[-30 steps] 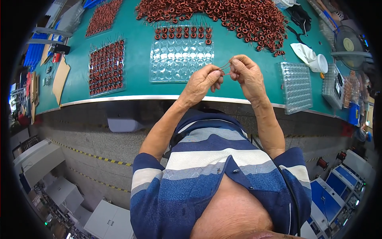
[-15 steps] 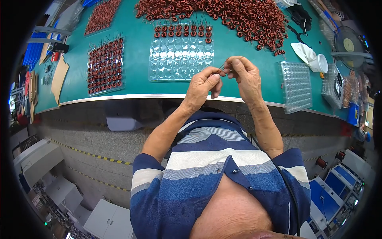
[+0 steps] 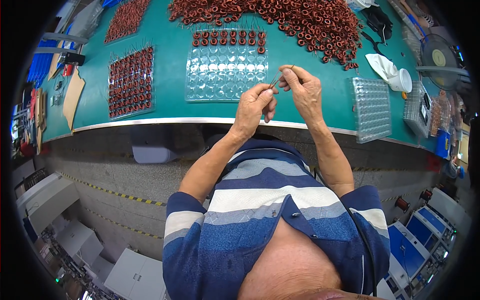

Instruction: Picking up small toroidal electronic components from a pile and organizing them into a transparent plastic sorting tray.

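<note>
My left hand (image 3: pixel 251 109) is closed, thumb against fingers, on a small wound ring coil that its fingers mostly hide. Thin wire leads (image 3: pixel 274 81) stick up from that grip. To the right, my right hand (image 3: pixel 306 95) has its thumb and forefinger pinched together on the leads' upper end. Both hands are above the table's front edge. Just left of them lies a clear plastic tray (image 3: pixel 225 98) with round pockets. Red-brown ring coils (image 3: pixel 230 38) stand in its far rows, wires pointing away; the nearer pockets hold none.
A large heap of loose ring coils (image 3: pixel 320 30) covers the table's far side. Two more trays of coils (image 3: pixel 131 85) lie to the left. At right are stacked clear trays (image 3: pixel 372 110), a white cup (image 3: pixel 401 80) with a white cloth, and a small fan (image 3: pixel 440 57).
My right hand has drawn slightly up and away from my left, its fingers sliding along the wire leads. More of the leads now shows between the hands. The left hand has barely moved.
</note>
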The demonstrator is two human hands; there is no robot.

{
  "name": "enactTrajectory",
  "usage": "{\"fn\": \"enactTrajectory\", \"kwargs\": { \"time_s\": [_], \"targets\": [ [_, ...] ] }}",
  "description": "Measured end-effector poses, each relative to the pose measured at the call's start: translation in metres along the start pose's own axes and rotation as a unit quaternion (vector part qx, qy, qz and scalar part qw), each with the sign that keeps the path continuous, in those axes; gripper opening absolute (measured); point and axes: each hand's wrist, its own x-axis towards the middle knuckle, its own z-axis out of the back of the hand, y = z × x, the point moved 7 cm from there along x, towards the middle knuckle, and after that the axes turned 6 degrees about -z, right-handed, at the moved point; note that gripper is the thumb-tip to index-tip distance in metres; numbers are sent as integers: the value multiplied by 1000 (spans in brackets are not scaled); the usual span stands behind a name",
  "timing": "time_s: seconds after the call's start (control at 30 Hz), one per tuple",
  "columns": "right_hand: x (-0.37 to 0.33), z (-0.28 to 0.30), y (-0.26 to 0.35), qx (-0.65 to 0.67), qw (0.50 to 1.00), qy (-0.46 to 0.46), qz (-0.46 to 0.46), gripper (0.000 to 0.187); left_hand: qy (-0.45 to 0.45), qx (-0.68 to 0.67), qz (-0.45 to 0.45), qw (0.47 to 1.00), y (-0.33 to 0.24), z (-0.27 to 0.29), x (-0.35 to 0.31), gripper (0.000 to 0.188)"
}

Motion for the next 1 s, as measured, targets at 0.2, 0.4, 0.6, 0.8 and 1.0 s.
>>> {"fn": "enactTrajectory", "kwargs": {
  "time_s": [0.2,0.4,0.6,0.8,1.0],
  "targets": [
    [-14,18,-7,-56,996,-67,6,27,2,-23,12,1000,3,1,6,24],
    [-11,0,-16,-5,996,46,-76,23,44,205,-52,976,-1,-7,10,28],
    [-6,2,-31,115,973,102,-173,22,69,286,-131,947,-19,-8,1,36],
    [-12,-8,-37,184,944,167,-217,22,141,399,-190,886,-30,0,-3,34],
    [-42,-1,36,-75,983,-51,157,18,63,165,-150,973,-34,-3,-6,31]
  ]
}}
